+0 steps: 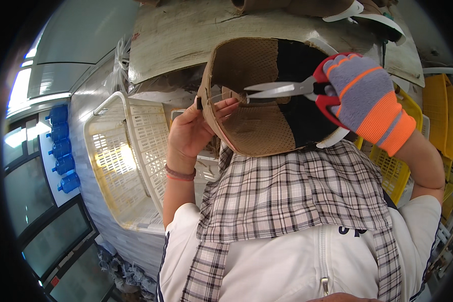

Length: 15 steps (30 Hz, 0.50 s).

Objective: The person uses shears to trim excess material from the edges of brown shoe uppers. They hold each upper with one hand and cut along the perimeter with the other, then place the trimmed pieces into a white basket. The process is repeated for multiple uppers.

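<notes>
Gripping red-handled scissors [287, 89], the gloved right hand [363, 95] has its fingers closed through the loops, blades slightly parted and poking into a tan and black mesh cap [267, 95]. Bare left hand [194, 128] pinches the cap's edge, thumb and fingers closed on it. Plaid apron [297, 191] sits right below. White plastic crate [131, 156] is off left, yellow crates [438, 116] on the right, blue bottles [63, 146] at far left.

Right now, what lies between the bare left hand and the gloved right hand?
In the head view, the scissors' open blades span it, tips near the left hand, handles in the right hand, in front of the brown mesh hat piece.
</notes>
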Each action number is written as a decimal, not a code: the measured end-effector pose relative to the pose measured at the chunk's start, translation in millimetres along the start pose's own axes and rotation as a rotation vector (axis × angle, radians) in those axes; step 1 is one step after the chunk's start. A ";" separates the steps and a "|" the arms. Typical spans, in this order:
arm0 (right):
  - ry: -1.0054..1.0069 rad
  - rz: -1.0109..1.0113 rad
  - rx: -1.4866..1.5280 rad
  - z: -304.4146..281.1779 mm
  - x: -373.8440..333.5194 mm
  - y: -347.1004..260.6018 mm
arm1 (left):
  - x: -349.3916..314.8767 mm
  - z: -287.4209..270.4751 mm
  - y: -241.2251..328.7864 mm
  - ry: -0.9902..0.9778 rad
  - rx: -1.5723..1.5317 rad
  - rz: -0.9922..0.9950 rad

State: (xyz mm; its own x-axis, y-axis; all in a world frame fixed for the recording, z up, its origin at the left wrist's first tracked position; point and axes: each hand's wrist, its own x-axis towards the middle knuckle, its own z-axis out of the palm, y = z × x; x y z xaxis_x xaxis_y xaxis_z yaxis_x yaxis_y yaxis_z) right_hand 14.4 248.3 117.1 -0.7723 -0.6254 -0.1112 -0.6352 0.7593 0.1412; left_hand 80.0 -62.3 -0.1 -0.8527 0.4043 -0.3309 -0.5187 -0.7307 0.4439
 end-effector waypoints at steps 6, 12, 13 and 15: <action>-0.117 -0.051 0.019 -1.0 12.2 -24.0 | -3.3 -0.7 -5.7 -0.016 -0.064 0.059; -0.201 -0.061 -0.061 5.1 25.0 -32.0 | -8.4 -12.8 -12.9 -0.029 -0.107 0.111; -0.221 -0.043 -0.078 2.4 23.8 -32.7 | -6.8 -12.6 -11.3 -0.033 -0.096 0.102; -0.189 -0.057 -0.063 -0.1 21.2 -31.3 | -4.3 -11.1 -8.7 -0.061 -0.090 0.092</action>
State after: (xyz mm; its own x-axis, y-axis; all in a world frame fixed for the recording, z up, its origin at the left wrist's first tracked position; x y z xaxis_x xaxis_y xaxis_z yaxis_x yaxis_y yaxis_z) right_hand 17.9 211.2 110.4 -0.7258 -0.6178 -0.3026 -0.6810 0.7073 0.1896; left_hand 88.8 -63.8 -11.8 -0.8999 0.3641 -0.2401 -0.4331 -0.8113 0.3926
